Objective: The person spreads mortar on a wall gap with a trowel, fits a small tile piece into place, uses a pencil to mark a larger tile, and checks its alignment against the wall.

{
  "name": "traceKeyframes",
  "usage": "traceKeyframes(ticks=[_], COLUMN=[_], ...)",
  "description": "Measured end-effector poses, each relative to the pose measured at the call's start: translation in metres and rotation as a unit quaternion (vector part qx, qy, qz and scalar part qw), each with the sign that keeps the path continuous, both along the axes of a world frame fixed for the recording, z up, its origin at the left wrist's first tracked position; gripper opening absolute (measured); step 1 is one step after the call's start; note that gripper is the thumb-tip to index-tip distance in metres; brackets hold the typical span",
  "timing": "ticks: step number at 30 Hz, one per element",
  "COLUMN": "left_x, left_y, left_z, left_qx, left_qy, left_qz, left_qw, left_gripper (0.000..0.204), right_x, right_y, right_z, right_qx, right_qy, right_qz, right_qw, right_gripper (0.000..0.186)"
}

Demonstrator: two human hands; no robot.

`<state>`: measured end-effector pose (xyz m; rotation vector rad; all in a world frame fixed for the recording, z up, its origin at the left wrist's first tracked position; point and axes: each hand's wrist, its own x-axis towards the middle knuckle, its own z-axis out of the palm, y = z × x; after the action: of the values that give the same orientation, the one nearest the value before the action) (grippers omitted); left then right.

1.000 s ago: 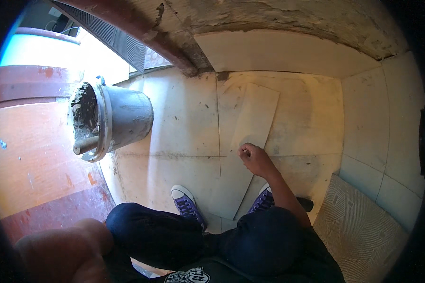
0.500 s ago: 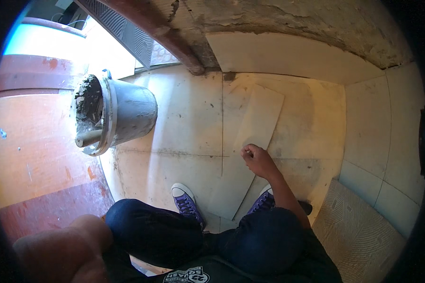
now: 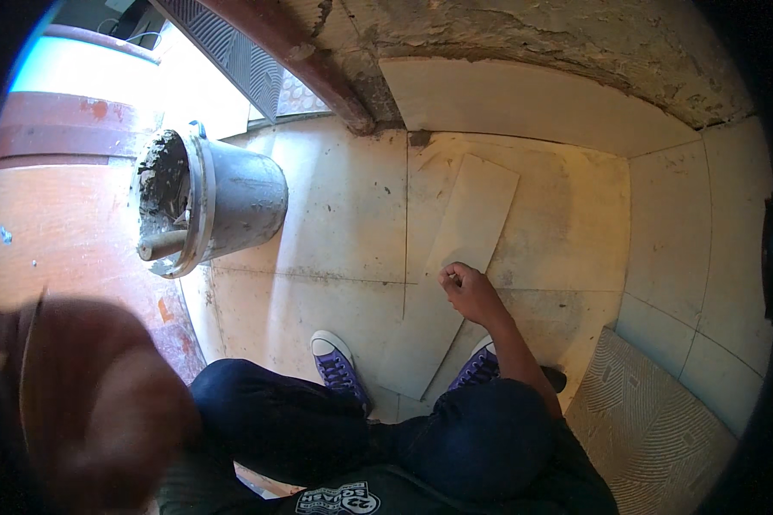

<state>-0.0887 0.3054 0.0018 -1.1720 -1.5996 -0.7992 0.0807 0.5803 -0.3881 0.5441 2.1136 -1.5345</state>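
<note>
My right hand (image 3: 465,292) is over a long pale tile strip (image 3: 472,215) lying on the tiled floor (image 3: 335,223); its fingers are curled closed, and what they hold, if anything, is too small to make out. Whether it touches the strip, I cannot tell. At the lower left, my left hand (image 3: 94,386) is raised close to the camera, too smeared by motion to read its fingers. Both purple sneakers (image 3: 335,365) show between my knees and the strip.
A grey mortar-crusted bucket (image 3: 240,202) with a handle-like piece inside stands left, beside reddish boards (image 3: 17,223). A brown pipe (image 3: 301,64) and rough wall edge border the top. A white panel (image 3: 489,99) and tiled wall (image 3: 666,223) enclose the right; a patterned tile (image 3: 644,412) leans there.
My left hand has risen from the lower left corner into a blur near the camera. My right hand stays curled over the strip. The view has shifted slightly.
</note>
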Motion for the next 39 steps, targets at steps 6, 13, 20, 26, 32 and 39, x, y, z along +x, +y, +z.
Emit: traceKeyframes(ticks=[6,13,20,26,32,39], left_x=[-0.034,0.022,0.024,0.021,0.018,0.014], left_y=[0.038,0.044,0.02,0.027,0.022,0.025], left_z=[-0.077,-0.102,-0.164,-0.173,-0.18,-0.176], left_qx=[-0.12,-0.414,-0.582,-0.617,-0.623,-0.615], left_qy=[-0.264,-0.623,-0.574,-0.551,-0.542,-0.558], left_qz=[-0.017,0.009,-0.048,-0.088,-0.085,-0.054], left_qw=[0.957,0.663,0.574,0.555,0.557,0.554], left_gripper=[0.035,0.014,0.017,0.02,0.018,0.018], right_x=[0.011,-0.011,-0.047,-0.039,-0.044,-0.049], right_y=[0.01,0.021,0.009,-0.019,-0.026,-0.017], right_z=[0.0,0.018,0.089,0.104,0.111,0.118], right_qx=[0.012,-0.018,-0.138,-0.113,-0.184,-0.181], right_qy=[0.001,0.023,0.127,0.184,-0.023,-0.028], right_qz=[-0.016,0.009,0.034,0.18,0.25,0.253], right_qw=[1.0,1.0,0.982,0.96,0.95,0.95], right_gripper=[0.028,0.025,0.039,0.04,0.028,0.034])
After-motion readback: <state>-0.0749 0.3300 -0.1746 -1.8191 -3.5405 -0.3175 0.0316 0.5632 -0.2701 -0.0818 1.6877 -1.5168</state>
